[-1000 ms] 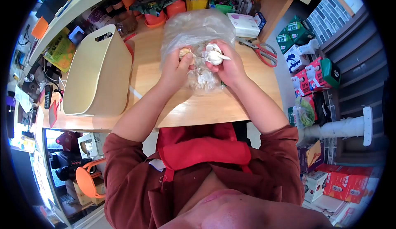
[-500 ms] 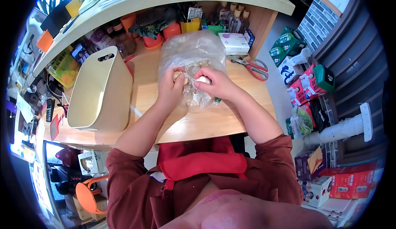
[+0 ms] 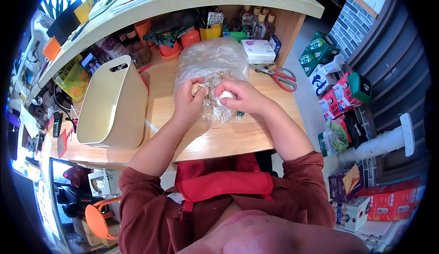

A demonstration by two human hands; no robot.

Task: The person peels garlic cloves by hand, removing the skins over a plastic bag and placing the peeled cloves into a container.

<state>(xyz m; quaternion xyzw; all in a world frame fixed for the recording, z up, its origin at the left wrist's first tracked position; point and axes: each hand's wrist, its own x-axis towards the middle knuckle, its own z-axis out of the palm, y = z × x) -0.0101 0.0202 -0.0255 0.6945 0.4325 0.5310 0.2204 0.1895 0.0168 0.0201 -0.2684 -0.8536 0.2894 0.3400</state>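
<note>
While left hand (image 3: 188,102) grips one tan bulb (image 3: 196,90) | right hand (image 3: 244,97) clasps one white bulb (image 3: 226,99) | bags: one (image 3: 211,58)

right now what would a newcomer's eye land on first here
Probably the hands at the desk's middle, gripping whitish garlic over a crumpled clear plastic bag. Next, the big cream bin on the desk to their left, then the red-handled scissors lying open right of the bag. The bright red apron below the desk edge also stands out.

Two hands (image 3: 190,102), one bag (image 3: 211,58), one bin (image 3: 127,110)
</note>
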